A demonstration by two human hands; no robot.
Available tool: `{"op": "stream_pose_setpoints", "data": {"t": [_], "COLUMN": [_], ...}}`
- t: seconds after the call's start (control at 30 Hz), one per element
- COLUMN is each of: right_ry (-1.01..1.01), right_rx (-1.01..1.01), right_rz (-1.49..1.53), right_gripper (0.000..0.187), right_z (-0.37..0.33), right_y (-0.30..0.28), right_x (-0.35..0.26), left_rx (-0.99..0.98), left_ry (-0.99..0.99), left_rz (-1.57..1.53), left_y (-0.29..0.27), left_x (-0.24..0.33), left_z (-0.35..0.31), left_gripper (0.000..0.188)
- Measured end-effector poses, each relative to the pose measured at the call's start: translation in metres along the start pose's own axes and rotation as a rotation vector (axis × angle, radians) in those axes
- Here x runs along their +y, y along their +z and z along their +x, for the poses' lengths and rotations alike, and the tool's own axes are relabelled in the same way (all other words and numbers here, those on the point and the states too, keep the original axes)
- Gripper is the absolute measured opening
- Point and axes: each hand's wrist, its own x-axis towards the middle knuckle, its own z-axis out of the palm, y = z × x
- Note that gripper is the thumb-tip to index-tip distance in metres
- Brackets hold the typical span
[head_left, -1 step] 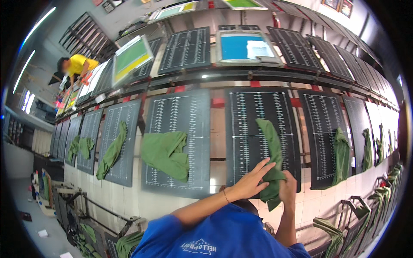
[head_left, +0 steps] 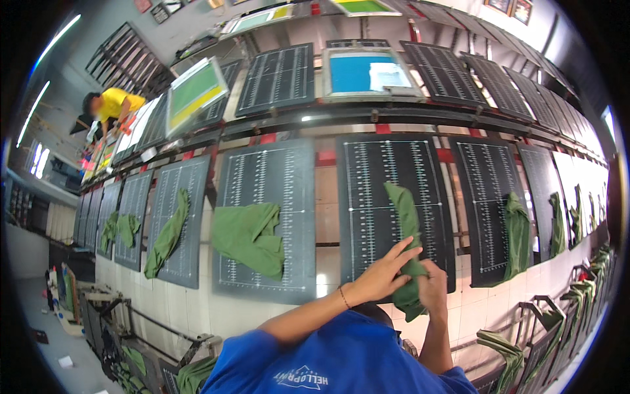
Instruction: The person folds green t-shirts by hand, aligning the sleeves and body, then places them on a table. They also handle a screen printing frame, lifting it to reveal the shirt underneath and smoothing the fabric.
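Observation:
A narrow, folded strip of green cloth (head_left: 403, 203) lies on the black board (head_left: 367, 249) in front of me, its lower end hanging past the board's near edge. My left hand (head_left: 387, 272) rests against this cloth from the left, fingers stretched out and apart. To its right, my right hand (head_left: 434, 287) is closed on the same cloth near the board's lower edge, its fingertips partly hidden. On the dark grey board to the left, another green cloth piece (head_left: 246, 236) is spread flatter, with a folded corner.
More boards carry green cloths, such as the folded cloth (head_left: 516, 243) on the right and the twisted cloth (head_left: 169, 236) on the left. Behind a dark rail (head_left: 302, 119) stands a blue printing screen (head_left: 357, 71). A co-worker in yellow (head_left: 118, 104) bends over the far left boards.
The whole view has shifted slightly, so the boards sit a little further left. Both hands stay on the same cloth, with hardly any other visible movement.

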Motion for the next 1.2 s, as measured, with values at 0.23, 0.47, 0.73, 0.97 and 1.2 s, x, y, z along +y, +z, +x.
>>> {"op": "stream_pose_setpoints", "data": {"t": [0.23, 0.47, 0.73, 0.97, 1.2], "right_ry": [-0.457, -0.445, -0.374, -0.669, -0.312], "right_rx": [0.415, 0.314, 0.771, 0.420, 0.252], "right_rz": [-0.139, -0.464, -0.372, 0.200, -0.527], "right_gripper": [0.022, 0.026, 0.023, 0.021, 0.018], "right_z": [0.017, 0.038, 0.076, 0.074, 0.038], "right_y": [-0.046, -0.048, -0.107, -0.101, -0.120], "right_x": [-0.090, -0.131, -0.082, -0.167, -0.211], "left_rx": [0.232, 0.588, 0.755, 0.431, 0.426], "left_ry": [0.216, 0.409, 0.414, 0.604, 0.615], "left_rz": [0.199, 0.354, 0.447, 0.552, 0.493], "left_y": [-0.050, -0.106, -0.178, -0.151, -0.137], "left_x": [0.049, 0.095, 0.124, 0.160, 0.193], "left_z": [0.018, 0.011, 0.013, 0.032, 0.065], "left_gripper": [0.017, 0.008, 0.010, 0.070, 0.016]}}
